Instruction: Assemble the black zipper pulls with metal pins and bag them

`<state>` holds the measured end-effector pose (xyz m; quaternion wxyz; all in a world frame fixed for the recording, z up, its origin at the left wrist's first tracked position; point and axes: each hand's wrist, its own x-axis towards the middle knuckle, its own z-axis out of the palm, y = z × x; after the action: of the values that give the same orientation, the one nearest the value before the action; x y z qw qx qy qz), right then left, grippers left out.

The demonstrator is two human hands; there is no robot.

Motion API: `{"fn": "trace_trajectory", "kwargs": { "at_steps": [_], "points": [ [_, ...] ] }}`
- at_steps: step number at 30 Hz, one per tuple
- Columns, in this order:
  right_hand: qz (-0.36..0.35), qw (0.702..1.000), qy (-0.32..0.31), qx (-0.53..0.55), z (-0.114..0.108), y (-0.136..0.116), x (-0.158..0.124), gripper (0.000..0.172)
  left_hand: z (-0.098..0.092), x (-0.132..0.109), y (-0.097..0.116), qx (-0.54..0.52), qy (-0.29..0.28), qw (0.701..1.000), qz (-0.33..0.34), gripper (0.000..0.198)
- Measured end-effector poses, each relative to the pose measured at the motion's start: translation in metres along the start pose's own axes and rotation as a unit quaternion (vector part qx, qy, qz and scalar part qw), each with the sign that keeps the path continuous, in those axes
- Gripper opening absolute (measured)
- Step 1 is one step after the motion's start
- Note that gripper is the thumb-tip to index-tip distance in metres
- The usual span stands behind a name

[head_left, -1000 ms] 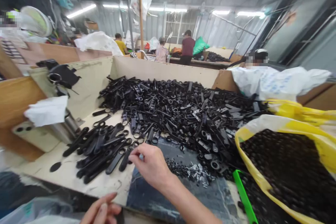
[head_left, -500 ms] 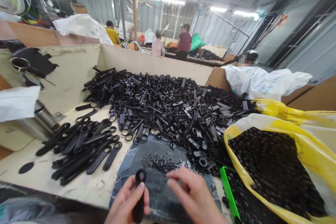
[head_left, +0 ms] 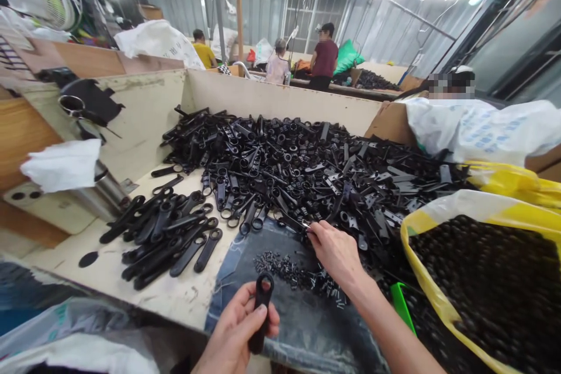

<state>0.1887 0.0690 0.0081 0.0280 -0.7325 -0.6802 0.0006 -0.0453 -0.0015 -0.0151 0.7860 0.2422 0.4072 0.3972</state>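
Note:
Low at the front, my left hand [head_left: 236, 327] is wrapped round a black ring-ended handle piece [head_left: 259, 336], ring end up, with the thumb along its face. My right hand [head_left: 335, 248] reaches to the near edge of a heap of loose black parts [head_left: 280, 158], its fingertips pinched together. Something small and shiny shows at those fingertips, too small to name. Between the hands lies a dark denim cloth [head_left: 302, 318] with a scatter of small metal rivets or screws [head_left: 284, 272] on it.
Several similar ring-ended black pieces [head_left: 162, 239] lie piled at left. Behind them stand a metal cylinder [head_left: 109, 187] and a white cloth [head_left: 65, 166]. At right are a yellow-and-white sack [head_left: 412, 239] of small black pieces and a green-edged tray [head_left: 402, 307]. Several people are in the background.
My right hand has moved forward from above the rivets to the heap's near edge. My left hand still holds the handle piece. The view has shifted, so things appear farther right.

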Motion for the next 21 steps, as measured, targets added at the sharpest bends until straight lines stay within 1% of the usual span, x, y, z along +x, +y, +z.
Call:
{"fn": "trace_trajectory", "kwargs": {
  "at_steps": [6, 11, 17, 21],
  "points": [
    [-0.017, 1.0, 0.005, -0.005, 0.003, 0.003, -0.005, 0.014, -0.001, 0.001, 0.0, -0.03, -0.008, 1.0, 0.005, 0.051],
    [-0.028, 0.999, 0.03, 0.014, 0.007, 0.001, -0.009, 0.014, 0.002, -0.004, 0.006, -0.037, -0.001, 0.999, 0.002, 0.052],
    [-0.022, 0.997, 0.06, 0.049, 0.008, 0.008, -0.026, 0.015, 0.006, -0.006, 0.009, -0.038, -0.011, 0.999, -0.021, 0.059],
    [-0.019, 0.996, 0.067, 0.059, 0.008, 0.015, -0.04, 0.016, 0.009, -0.005, 0.008, -0.056, -0.013, 0.997, -0.045, 0.059]
  ]
}}
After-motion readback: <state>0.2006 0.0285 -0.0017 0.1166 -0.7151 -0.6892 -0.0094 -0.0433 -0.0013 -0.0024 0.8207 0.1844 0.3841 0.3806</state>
